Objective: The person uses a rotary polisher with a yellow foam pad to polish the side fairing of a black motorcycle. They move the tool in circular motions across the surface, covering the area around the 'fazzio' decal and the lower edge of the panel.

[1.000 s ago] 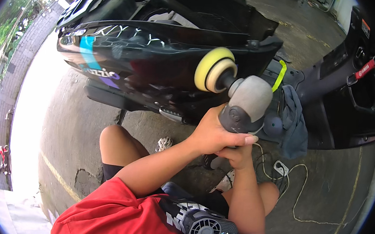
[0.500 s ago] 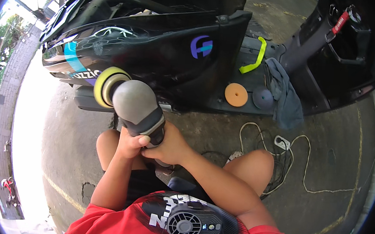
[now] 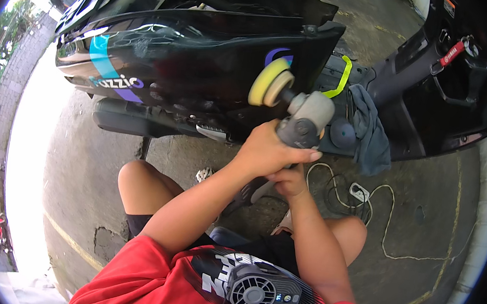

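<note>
A grey and black polisher (image 3: 312, 113) is held in both of my hands, in front of the black scooter body panel (image 3: 198, 73). My left hand (image 3: 268, 151) is closed round its body near the head. Lower down, my right hand (image 3: 289, 181) is wrapped round the handle. The polisher's yellow foam pad (image 3: 268, 83) is at the panel's right part, overlapping a purple and blue emblem (image 3: 281, 55); whether it touches the surface I cannot tell. Faint hazy marks show on the panel. An orange pad behind the polisher is almost wholly hidden.
On the scooter's footboard lie a dark round pad (image 3: 342, 133), a grey cloth (image 3: 368, 131) and a neon-yellow strip (image 3: 342, 78). A red key tag (image 3: 452, 53) hangs at the front. White cable and a socket strip (image 3: 359, 191) lie on the concrete at right.
The polisher has swung from the panel's left end to its right end, by the emblem. Both arms moved right with it, and the orange pad is now mostly covered.
</note>
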{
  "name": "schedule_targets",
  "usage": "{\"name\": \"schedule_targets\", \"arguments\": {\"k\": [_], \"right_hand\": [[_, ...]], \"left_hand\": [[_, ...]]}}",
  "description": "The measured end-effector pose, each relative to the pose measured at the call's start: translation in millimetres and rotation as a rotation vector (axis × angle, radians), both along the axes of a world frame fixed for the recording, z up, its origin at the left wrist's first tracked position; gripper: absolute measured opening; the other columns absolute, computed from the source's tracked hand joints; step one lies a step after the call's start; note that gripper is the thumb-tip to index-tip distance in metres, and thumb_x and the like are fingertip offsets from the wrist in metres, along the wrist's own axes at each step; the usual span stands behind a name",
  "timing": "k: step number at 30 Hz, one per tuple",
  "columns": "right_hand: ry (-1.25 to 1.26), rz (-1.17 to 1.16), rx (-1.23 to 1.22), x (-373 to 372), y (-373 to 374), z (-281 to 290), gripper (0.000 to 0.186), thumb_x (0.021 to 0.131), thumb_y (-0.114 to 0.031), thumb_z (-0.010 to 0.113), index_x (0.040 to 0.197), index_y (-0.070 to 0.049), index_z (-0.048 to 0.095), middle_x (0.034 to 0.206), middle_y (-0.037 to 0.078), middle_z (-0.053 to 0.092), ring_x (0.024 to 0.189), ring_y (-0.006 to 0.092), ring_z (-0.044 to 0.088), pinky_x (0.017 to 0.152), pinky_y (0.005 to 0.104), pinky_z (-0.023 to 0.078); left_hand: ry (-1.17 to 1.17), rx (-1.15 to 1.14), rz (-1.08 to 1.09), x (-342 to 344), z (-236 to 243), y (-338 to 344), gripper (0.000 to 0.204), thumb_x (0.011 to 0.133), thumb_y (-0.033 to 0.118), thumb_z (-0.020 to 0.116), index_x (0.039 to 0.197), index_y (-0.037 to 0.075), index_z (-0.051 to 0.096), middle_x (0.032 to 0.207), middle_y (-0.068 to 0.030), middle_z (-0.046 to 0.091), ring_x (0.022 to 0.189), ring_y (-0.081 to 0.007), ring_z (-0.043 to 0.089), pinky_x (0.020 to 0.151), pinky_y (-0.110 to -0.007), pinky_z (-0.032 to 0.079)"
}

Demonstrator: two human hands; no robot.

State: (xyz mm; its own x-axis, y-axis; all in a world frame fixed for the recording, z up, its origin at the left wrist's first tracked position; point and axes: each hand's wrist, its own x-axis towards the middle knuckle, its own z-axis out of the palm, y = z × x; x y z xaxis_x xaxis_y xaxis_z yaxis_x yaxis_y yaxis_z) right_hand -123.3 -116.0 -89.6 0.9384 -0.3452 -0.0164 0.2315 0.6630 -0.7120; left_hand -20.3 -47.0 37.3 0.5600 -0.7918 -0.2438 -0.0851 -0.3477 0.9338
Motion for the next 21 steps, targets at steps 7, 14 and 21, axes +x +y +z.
{"name": "schedule_targets", "arguments": {"k": [7, 14, 21], "right_hand": [[0.019, -0.028, 0.110, -2, 14, -10, 0.063, 0.057, 0.005, 0.067, 0.119, -0.004, 0.061, 0.105, 0.006, 0.066, 0.100, 0.0222, 0.066, 0.086, 0.0344, 0.053], [-0.013, -0.018, -0.405, 11, 59, -9, 0.065, 0.064, -0.007, 0.084, 0.125, -0.005, 0.060, 0.123, 0.007, 0.064, 0.116, 0.0238, 0.061, 0.099, 0.0391, 0.050], [-0.005, -0.140, -0.726, 54, 119, 1, 0.081, 0.068, -0.023, 0.091, 0.136, -0.003, 0.051, 0.125, 0.013, 0.065, 0.116, 0.0235, 0.063, 0.101, 0.0388, 0.050]], "left_hand": [[-0.055, 0.140, 0.011, -2, -3, 3, 0.078, 0.058, 0.050, 0.091, 0.108, -0.005, 0.067, 0.102, -0.0175, 0.072, 0.096, -0.0266, 0.071, 0.089, -0.035, 0.054], [-0.056, -0.163, 0.037, 10, -20, 76, 0.087, 0.056, 0.050, 0.092, 0.116, -0.006, 0.063, 0.108, -0.0164, 0.071, 0.100, -0.0249, 0.069, 0.092, -0.035, 0.052], [0.296, -0.421, -0.078, 56, -59, 156, 0.106, 0.051, 0.024, 0.098, 0.141, -0.001, 0.049, 0.131, -0.0131, 0.063, 0.122, -0.0239, 0.059, 0.109, -0.041, 0.044]]}}
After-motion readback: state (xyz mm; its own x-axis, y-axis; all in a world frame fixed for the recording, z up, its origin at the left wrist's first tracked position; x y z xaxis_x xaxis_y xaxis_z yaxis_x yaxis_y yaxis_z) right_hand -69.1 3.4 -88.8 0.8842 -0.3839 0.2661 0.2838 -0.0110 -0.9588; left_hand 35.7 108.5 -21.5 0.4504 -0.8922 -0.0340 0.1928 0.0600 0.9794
